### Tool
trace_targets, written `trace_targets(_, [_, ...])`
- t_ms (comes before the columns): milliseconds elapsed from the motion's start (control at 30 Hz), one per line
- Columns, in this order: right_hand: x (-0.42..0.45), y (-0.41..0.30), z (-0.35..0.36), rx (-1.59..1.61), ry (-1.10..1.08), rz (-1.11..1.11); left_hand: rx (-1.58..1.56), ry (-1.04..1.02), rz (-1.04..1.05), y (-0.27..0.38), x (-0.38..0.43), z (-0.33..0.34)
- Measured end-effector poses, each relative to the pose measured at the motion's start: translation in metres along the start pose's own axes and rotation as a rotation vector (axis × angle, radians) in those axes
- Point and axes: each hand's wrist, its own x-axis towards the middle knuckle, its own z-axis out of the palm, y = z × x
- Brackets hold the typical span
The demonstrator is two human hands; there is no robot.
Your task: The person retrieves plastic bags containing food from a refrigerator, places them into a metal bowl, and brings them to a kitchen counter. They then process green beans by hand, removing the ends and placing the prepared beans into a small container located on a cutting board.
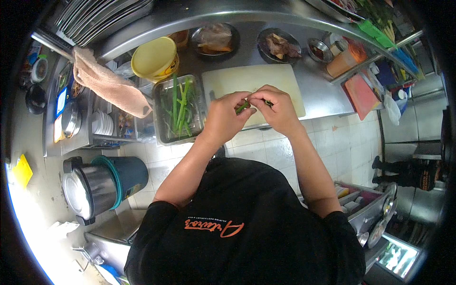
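Above the near part of a pale cutting board, my two hands meet fingertip to fingertip. My left hand is closed on a green vegetable stalk, whose short length shows between the fingers. My right hand pinches the same green strand or another piece, with a bit of green at its curled fingers; which one cannot be told. Left of the board, a rectangular metal tray holds long green stalks. A dark handle-like object lies on the board's left edge, partly hidden by my left hand.
Behind the board stand a yellow-lidded tub, a plate of wrapped food, a dark bowl of meat pieces and a small metal bowl. A pink towel hangs at left. A metal shelf edge crosses above. Another person stands far right.
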Motion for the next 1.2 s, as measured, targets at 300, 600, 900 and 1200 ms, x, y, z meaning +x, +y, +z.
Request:
trace_targets(300, [0.007, -0.009, 0.017, -0.11, -0.157, -0.007, 0.016, 0.058, 0.001, -0.027, -0.021, -0.001])
trace_targets(600, [-0.003, 0.009, 0.035, 0.066, -0.065, 0.231, -0.176, 0.054, -0.092, -0.037, -0.037, -0.007])
trace_targets(900, [0.013, 0.0, 0.054, 0.069, -0.015, 0.239, -0.047, 0.285, -0.205, -0.055, -0.04, -0.013])
trace_targets(1200, [0.033, -0.03, -0.005, -0.14, 0.014, 0.208, 0.119, 0.414, -0.108, -0.092, -0.055, -0.045])
